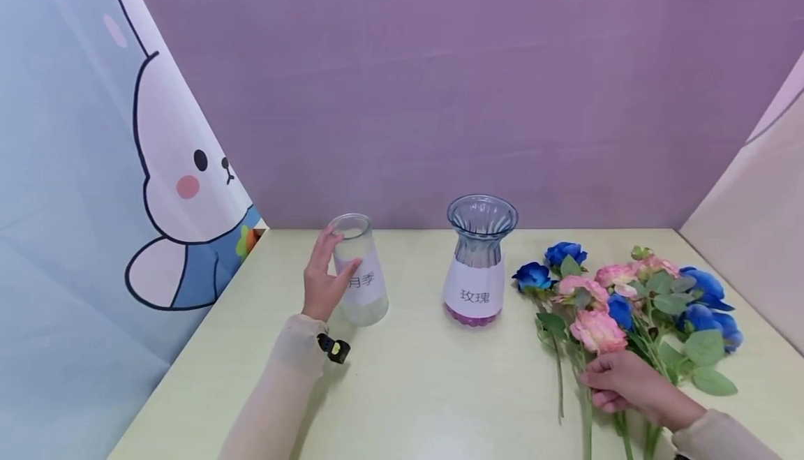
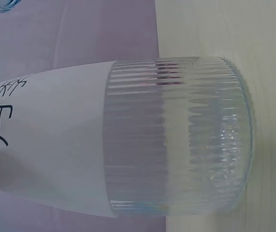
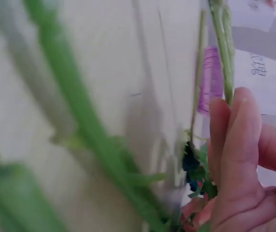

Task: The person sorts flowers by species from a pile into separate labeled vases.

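Observation:
On the left of the table stands a clear glass vase (image 1: 366, 312) with a white paper label. My left hand (image 1: 326, 271) holds it from the left side, thumb across the label and fingers near the rim. In the left wrist view the ribbed lower part of this vase (image 2: 186, 145) fills the middle. My right hand (image 1: 628, 383) pinches the green stem of a pink flower (image 1: 598, 332) just below its bloom. Seen from the right wrist, the stem (image 3: 223, 43) runs between the thumb and fingers of this hand (image 3: 241, 169).
A flared blue-tinted vase (image 1: 482, 233) with a purple base and a paper label stands mid-table. Blue flowers (image 1: 703, 287) and other pink flowers (image 1: 615, 275) lie in a pile on the right. A purple backdrop (image 1: 440, 83) rises behind the table.

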The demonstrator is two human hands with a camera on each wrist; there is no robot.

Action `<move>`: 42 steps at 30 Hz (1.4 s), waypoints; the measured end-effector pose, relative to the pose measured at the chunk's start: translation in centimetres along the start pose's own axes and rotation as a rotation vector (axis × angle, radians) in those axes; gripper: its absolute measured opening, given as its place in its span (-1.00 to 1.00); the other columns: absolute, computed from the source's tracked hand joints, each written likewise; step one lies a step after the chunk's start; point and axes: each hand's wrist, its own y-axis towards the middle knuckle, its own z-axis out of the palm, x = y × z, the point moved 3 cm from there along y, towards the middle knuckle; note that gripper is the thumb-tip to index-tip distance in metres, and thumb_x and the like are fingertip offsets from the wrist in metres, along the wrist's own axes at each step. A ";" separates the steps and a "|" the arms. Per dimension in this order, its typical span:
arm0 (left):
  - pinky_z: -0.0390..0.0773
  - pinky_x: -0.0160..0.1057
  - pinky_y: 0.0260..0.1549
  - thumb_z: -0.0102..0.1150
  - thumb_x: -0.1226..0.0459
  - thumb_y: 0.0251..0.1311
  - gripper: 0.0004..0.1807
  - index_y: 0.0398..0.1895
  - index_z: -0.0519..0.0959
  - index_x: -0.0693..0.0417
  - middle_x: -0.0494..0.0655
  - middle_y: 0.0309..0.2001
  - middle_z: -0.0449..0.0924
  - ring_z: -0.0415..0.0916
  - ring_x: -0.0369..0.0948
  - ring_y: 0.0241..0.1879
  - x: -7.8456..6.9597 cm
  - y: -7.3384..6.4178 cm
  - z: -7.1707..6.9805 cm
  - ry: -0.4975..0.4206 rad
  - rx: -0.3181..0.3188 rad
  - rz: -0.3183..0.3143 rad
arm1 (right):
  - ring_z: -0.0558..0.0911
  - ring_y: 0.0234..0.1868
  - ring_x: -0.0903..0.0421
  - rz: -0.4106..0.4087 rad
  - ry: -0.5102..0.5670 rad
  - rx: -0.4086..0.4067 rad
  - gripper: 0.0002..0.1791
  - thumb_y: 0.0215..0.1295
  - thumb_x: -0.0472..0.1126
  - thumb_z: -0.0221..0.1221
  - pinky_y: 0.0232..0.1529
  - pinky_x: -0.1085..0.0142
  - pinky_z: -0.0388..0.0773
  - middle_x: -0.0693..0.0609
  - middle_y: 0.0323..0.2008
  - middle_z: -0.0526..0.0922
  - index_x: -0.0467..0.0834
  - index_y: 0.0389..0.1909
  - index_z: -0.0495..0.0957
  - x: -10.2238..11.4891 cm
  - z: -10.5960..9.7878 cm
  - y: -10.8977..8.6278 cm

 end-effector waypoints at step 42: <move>0.34 0.24 0.14 0.33 0.58 -0.06 -0.48 0.03 0.40 0.39 0.36 0.29 0.24 0.20 0.30 0.27 -0.1 0.0 0.5 0.007 0.000 0.010 | 0.67 -0.32 0.33 -0.295 0.613 -0.409 -0.82 0.42 -0.40 -0.10 -0.08 0.41 0.60 0.04 -0.38 0.64 -0.43 -0.06 0.23 5.6 10.8 4.9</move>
